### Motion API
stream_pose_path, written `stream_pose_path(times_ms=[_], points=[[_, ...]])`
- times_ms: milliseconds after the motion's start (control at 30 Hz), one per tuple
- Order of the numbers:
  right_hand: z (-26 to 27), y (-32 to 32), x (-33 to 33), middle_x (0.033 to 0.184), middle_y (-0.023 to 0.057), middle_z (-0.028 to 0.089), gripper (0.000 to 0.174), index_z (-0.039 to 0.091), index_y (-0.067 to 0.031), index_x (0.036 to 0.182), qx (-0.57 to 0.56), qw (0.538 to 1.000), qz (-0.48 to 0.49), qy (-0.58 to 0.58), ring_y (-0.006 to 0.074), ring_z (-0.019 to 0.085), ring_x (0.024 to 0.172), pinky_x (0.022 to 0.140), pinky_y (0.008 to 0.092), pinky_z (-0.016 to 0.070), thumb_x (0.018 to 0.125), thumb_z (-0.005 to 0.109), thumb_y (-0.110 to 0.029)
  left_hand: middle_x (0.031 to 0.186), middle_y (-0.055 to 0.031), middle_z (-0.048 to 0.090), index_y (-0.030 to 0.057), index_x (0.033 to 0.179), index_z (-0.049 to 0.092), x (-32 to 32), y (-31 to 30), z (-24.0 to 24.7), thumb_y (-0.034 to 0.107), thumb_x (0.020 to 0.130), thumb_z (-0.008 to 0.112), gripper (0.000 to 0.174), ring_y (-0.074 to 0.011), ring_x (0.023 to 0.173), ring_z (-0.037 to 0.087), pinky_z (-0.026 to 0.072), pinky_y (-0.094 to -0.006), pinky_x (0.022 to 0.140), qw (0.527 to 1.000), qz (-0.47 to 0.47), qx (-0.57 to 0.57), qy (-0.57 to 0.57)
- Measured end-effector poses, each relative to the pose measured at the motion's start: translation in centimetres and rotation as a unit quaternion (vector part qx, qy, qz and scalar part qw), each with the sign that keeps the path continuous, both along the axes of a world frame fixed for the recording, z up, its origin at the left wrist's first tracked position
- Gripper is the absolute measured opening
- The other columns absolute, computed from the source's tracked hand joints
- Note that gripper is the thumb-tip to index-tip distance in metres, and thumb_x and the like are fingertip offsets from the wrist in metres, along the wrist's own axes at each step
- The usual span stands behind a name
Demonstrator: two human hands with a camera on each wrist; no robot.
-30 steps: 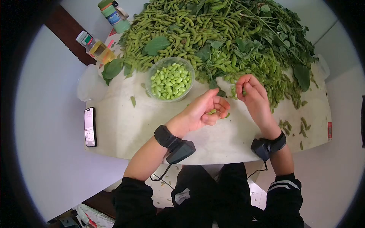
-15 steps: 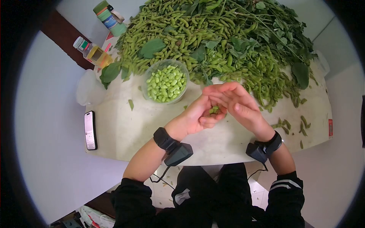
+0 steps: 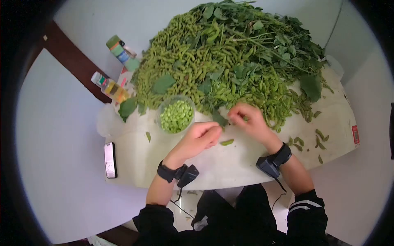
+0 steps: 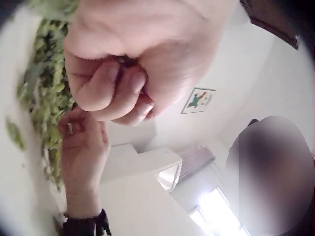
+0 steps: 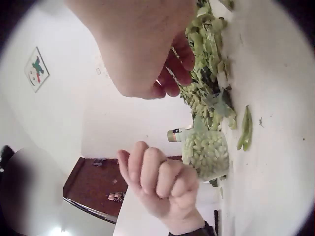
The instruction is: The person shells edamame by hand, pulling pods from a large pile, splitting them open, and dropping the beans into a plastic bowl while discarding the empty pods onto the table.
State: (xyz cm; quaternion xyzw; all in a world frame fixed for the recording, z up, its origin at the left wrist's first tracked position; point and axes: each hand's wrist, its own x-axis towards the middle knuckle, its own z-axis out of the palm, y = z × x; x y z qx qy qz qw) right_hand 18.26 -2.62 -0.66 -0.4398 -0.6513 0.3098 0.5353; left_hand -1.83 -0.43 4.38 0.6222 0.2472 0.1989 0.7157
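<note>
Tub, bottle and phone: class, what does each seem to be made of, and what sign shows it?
Tub: probably plastic, clear and smooth; the beans show through its wall.
Bottle: clear plastic or glass, the look leaves it open; yellow liquid shows through its side.
Phone: probably glass in front, smooth, judging by its flat, lit face; the dark edge could be metal or plastic.

Right hand point(image 5: 142, 46) close, fingers bent; can't tell if gripping. Left hand point(image 5: 162, 182) fisted, near side of tub point(image 5: 224, 135) of beans point(image 5: 203, 152). Pod point(image 5: 245, 129) on table point(image 5: 278, 167), heap point(image 5: 206, 83) farther off.
</note>
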Motion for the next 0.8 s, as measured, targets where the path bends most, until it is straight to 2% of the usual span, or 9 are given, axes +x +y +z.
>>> stream_pose_path(times_ms=[33,167,200,267,367,533,600,667,800], points=[[0.1,-0.1,0.0,0.071,0.0065,0.055,0.006,0.056,-0.0032,0.077,0.081,0.987,0.026,-0.135,0.0214,0.053,0.071,0.064,0.032,0.0431,0.075,0.059,-0.008,0.056,0.0046,0.037,0.0052,0.067,0.043,-0.4,0.2,0.5,0.016,0.09,0.044,0.025,-0.0031,0.049,0.03,0.0228,-0.019,0.043,1.0,-0.006,0.01,0.002],[0.1,-0.4,-0.4,0.074,0.0048,0.056,0.016,0.058,-0.0058,0.073,0.178,0.947,0.106,-0.245,0.023,0.051,0.077,0.068,0.0328,0.0416,0.064,0.069,-0.012,0.057,0.0014,0.044,0.0022,0.071,0.047,-3.1,2.1,1.8,0.014,0.086,0.051,0.019,-0.0095,0.048,0.039,0.0314,-0.0233,0.045,0.897,0.283,0.333,0.07],[0.1,-0.7,-0.5,0.075,0.004,0.056,0.021,0.059,-0.0065,0.074,0.157,0.942,0.125,-0.27,0.0226,0.05,0.077,0.071,0.0328,0.0406,0.06,0.072,-0.015,0.057,0.0014,0.044,0.0022,0.071,0.047,-3.3,2.5,2.1,0.014,0.086,0.051,0.019,-0.0095,0.048,0.039,0.0314,-0.0233,0.045,0.896,0.281,0.337,0.068],[-0.1,-1.0,-0.8,0.074,0.0039,0.054,0.017,0.059,-0.0076,0.073,0.146,0.943,0.13,-0.271,0.0226,0.049,0.078,0.07,0.033,0.0398,0.06,0.07,-0.014,0.062,-0.0072,0.053,0.0019,0.074,0.05,-3.6,3.1,2.7,0.014,0.083,0.054,0.015,-0.0215,0.053,0.049,0.0377,-0.0296,0.05,0.776,0.287,0.511,0.236],[-1.0,-1.1,-1.1,0.073,0.0044,0.052,0.012,0.059,-0.0083,0.072,0.131,0.943,0.132,-0.276,0.0229,0.048,0.078,0.07,0.0333,0.0389,0.062,0.066,-0.01,0.073,-0.0137,0.058,0.0019,0.079,0.053,-3.7,3.1,2.8,0.014,0.08,0.055,0.012,-0.0314,0.063,0.054,0.042,-0.0353,0.057,0.702,0.273,0.598,0.273],[0.2,-0.9,-0.6,0.075,0.0063,0.05,0.011,0.058,-0.0067,0.072,0.139,0.946,0.004,-0.293,0.0248,0.047,0.079,0.069,0.0341,0.0383,0.062,0.059,-0.001,0.08,-0.0134,0.06,0.0017,0.087,0.054,-4.9,3.4,3.7,0.013,0.082,0.052,0.012,-0.0302,0.07,0.058,0.0444,-0.0356,0.06,0.723,0.257,0.576,0.281],[0.9,-0.6,-0.1,0.076,0.008,0.049,0.013,0.056,-0.005,0.075,0.154,0.934,-0.176,-0.269,0.0267,0.046,0.078,0.068,0.035,0.0385,0.064,0.058,0.002,0.084,-0.0133,0.061,0.0012,0.09,0.054,-5.0,3.7,4.7,0.011,0.083,0.05,0.013,-0.0282,0.074,0.06,0.0452,-0.0343,0.06,0.721,0.259,0.567,0.304],[1.1,-0.4,0.4,0.077,0.0086,0.048,0.014,0.055,-0.0045,0.077,0.147,0.94,-0.2,-0.235,0.0273,0.046,0.077,0.068,0.0353,0.0385,0.064,0.057,0.002,0.089,-0.0126,0.062,0.0002,0.095,0.053,-4.9,4.7,5.8,0.005,0.084,0.045,0.015,-0.0225,0.079,0.063,0.047,-0.0308,0.061,0.8,0.258,0.481,0.25],[0.8,-0.2,0.7,0.079,0.0106,0.048,0.014,0.054,-0.0031,0.08,0.137,0.951,-0.214,-0.177,0.0288,0.045,0.076,0.067,0.0361,0.0388,0.067,0.056,0.002,0.106,-0.0081,0.056,-0.0005,0.105,0.051,-3.1,8.2,7.7,0.007,0.089,0.038,0.022,-0.0145,0.087,0.06,0.0453,-0.0247,0.074,0.856,0.172,0.448,0.193]])
